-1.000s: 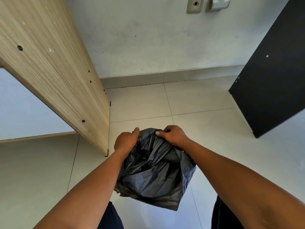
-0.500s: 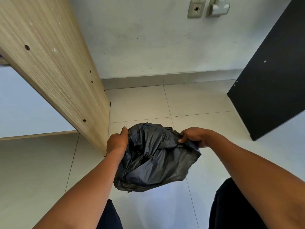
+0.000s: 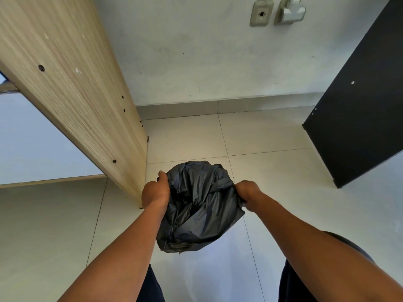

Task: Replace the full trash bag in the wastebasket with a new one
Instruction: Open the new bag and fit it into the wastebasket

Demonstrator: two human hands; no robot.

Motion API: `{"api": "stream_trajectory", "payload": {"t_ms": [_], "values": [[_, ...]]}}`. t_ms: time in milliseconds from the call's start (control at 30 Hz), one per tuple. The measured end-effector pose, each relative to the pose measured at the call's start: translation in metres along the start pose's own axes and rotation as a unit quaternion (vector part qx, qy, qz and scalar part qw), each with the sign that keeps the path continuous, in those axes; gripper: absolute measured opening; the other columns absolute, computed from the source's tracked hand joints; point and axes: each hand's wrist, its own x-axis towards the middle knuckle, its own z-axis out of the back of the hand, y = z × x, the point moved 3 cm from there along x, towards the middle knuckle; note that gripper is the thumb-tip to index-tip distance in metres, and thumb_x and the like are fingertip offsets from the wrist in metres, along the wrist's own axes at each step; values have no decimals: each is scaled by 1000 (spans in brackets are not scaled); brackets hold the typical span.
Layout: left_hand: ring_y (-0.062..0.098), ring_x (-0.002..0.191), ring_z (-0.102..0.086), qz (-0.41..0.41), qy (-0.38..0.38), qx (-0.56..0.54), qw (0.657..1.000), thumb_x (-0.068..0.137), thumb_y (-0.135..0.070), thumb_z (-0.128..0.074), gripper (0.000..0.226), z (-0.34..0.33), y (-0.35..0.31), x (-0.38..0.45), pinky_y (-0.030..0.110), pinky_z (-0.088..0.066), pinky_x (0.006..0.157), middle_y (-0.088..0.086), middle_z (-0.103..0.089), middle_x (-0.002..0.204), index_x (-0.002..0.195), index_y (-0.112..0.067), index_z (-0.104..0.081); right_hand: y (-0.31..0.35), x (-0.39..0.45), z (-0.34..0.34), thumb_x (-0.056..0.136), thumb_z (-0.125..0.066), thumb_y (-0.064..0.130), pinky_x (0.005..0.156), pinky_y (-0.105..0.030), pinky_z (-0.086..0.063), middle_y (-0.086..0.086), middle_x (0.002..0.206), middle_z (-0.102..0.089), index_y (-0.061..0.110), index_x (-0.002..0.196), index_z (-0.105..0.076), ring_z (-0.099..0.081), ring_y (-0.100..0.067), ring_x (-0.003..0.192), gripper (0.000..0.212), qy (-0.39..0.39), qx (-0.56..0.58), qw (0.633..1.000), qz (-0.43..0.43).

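Note:
A crumpled black plastic trash bag (image 3: 197, 205) hangs in the air above the tiled floor, held between both hands. My left hand (image 3: 155, 190) grips its left top edge, thumb up. My right hand (image 3: 247, 192) grips its right top edge. The two hands are spread apart, so the bag's mouth is stretched wide between them. The bag sags below my hands. No wastebasket is in view.
A light wood panel (image 3: 72, 83) of a piece of furniture stands at the left, close to my left hand. A black panel (image 3: 357, 110) stands at the right. The pale wall (image 3: 196, 51) ahead carries a socket (image 3: 261, 13). Pale floor tiles (image 3: 185, 140) lie between them.
My hands moved apart, the right one going right, so the bag's top spread from bunched together to wide. The bag rose slightly in the view.

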Motion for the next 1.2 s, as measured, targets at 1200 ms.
{"api": "stream_trajectory", "payload": {"t_ms": [1200], "values": [[22, 125, -56, -474, 38, 123, 871, 102, -24, -51, 37, -7, -60, -40, 34, -45, 104, 3, -61, 136, 138, -18, -60, 46, -8, -15, 85, -48, -24, 98, -57, -48, -29, 108, -63, -8, 94, -63, -58, -46, 108, 23, 85, -74, 993, -30]]}}
